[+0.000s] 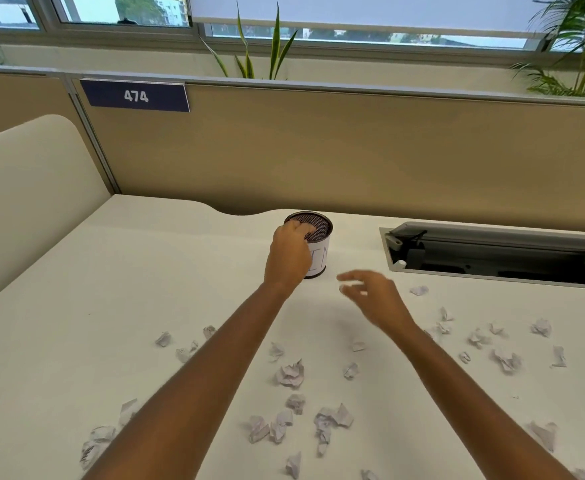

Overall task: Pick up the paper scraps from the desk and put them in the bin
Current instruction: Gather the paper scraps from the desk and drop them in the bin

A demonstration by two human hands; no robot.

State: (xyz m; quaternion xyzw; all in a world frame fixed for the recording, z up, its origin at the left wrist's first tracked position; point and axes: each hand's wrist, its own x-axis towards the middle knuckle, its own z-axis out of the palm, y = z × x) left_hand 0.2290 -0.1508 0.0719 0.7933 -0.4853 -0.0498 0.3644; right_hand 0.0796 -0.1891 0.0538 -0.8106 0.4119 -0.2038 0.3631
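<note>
Soft, even daylight comes from the windows [121, 10] far beyond the hands, leaving only faint shadows on the pale desk [93, 289] under them. The right hand [374, 297] and the scrap [343, 289] it pinches are smeared by motion blur; the left hand [289, 252] beside it is sharper. Lines farthest from the grip bow.

Left hand [289, 252] over bin [320, 262] mouth

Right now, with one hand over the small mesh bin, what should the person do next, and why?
Probably open the left hand: its curled fingers sit right over the mouth of the bin, so anything held would drop in. Whether it holds a scrap is hidden. Many paper scraps litter the desk.
</note>
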